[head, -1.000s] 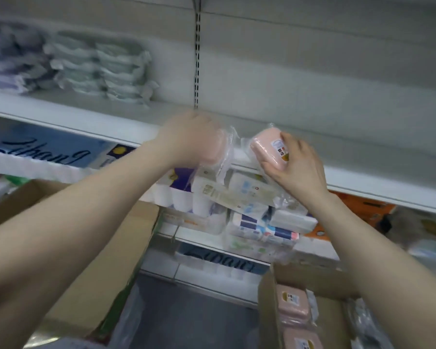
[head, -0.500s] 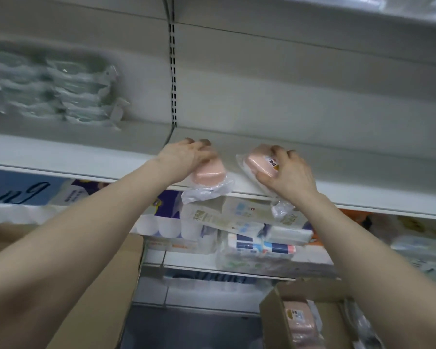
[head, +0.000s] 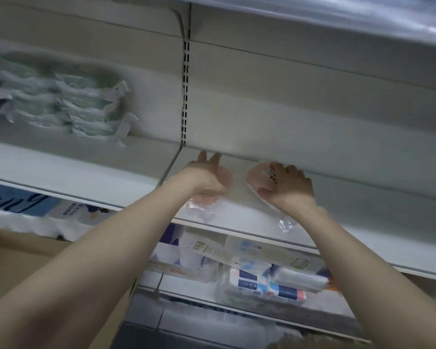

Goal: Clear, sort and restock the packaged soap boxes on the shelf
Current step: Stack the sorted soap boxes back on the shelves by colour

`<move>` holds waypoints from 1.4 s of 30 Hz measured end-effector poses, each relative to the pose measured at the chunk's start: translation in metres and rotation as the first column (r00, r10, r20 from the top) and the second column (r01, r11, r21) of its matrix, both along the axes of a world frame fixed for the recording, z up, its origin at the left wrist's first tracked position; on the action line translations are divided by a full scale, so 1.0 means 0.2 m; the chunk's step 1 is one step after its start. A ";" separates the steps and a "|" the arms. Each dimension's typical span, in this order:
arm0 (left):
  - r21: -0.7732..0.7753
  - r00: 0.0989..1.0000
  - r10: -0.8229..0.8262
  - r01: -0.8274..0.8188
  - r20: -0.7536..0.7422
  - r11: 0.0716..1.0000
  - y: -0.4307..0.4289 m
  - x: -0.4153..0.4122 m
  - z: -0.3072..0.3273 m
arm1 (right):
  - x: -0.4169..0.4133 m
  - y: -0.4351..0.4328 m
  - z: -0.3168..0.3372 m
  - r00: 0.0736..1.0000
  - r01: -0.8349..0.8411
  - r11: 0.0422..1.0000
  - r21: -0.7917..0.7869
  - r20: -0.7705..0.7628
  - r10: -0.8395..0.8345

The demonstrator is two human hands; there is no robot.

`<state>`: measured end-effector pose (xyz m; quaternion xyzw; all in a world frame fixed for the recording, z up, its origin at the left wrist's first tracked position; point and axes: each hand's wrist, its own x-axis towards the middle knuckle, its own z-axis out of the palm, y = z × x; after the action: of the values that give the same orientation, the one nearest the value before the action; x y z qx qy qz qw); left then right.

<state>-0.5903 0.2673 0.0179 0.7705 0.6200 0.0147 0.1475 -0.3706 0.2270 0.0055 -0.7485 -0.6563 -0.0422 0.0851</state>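
Observation:
Two pink soap bars in clear plastic wrap lie on the white middle shelf [head: 363, 217]. My left hand [head: 204, 177] lies over the left pink soap [head: 225, 178] with its fingers stretched toward the back wall, and the soap's wrapper tail sticks out below the wrist. My right hand [head: 287, 188] grips the right pink soap [head: 257, 175] from above, fingers curled over its labelled top and thumb on its near side. That soap's wrapper tail hangs over the shelf's front edge.
Stacked green-tinted soap packs [head: 86, 109] sit at the shelf's left back. A slotted upright [head: 185, 91] divides the back wall. Wrapped paper goods [head: 264, 283] fill the shelf below. A blue-printed pack [head: 23, 202] and a cardboard box [head: 23, 263] are at the left.
Both hands moved the pink soaps from the shelf's front edge deeper onto the shelf. My left hand's fingers have straightened over its soap. The camera tilted upward.

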 end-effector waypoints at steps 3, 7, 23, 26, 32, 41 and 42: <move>0.090 0.993 0.060 -0.051 -0.100 0.995 0.04 -0.06 -0.02 | -0.01 0.04 -0.01 1.000 -0.004 1.000 -0.016 -0.019 0.003; 0.126 0.995 0.092 -0.087 -0.040 0.988 0.10 -0.12 0.00 | -0.03 0.08 -0.01 0.998 -0.037 0.999 0.003 -0.059 0.037; 0.301 0.957 -0.247 0.283 -0.152 0.911 0.59 -0.28 -0.08 | -0.08 0.41 0.06 0.957 -0.283 0.959 -0.033 -0.074 0.280; 0.416 0.957 -0.264 0.292 -0.123 0.861 0.58 -0.29 -0.15 | -0.10 0.50 0.06 0.949 -0.314 0.949 -0.033 -0.058 0.311; 0.633 0.956 -0.294 0.224 0.006 0.741 0.53 -0.33 -0.29 | -0.16 0.58 -0.06 0.916 -0.400 0.916 -0.041 0.026 0.401; 0.625 0.960 -0.278 0.190 0.045 0.757 0.41 -0.34 -0.28 | -0.20 0.46 -0.15 0.914 -0.402 0.900 0.168 0.132 0.384; 0.624 0.959 -0.281 0.193 0.044 0.757 0.39 -0.34 -0.26 | -0.21 0.42 -0.13 0.917 -0.397 0.901 0.174 0.121 0.381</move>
<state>-0.6585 0.3450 -0.0347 0.8458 0.4673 0.2483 -0.0683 -0.4118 0.3120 -0.0207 -0.5879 -0.7882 -0.1197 0.1372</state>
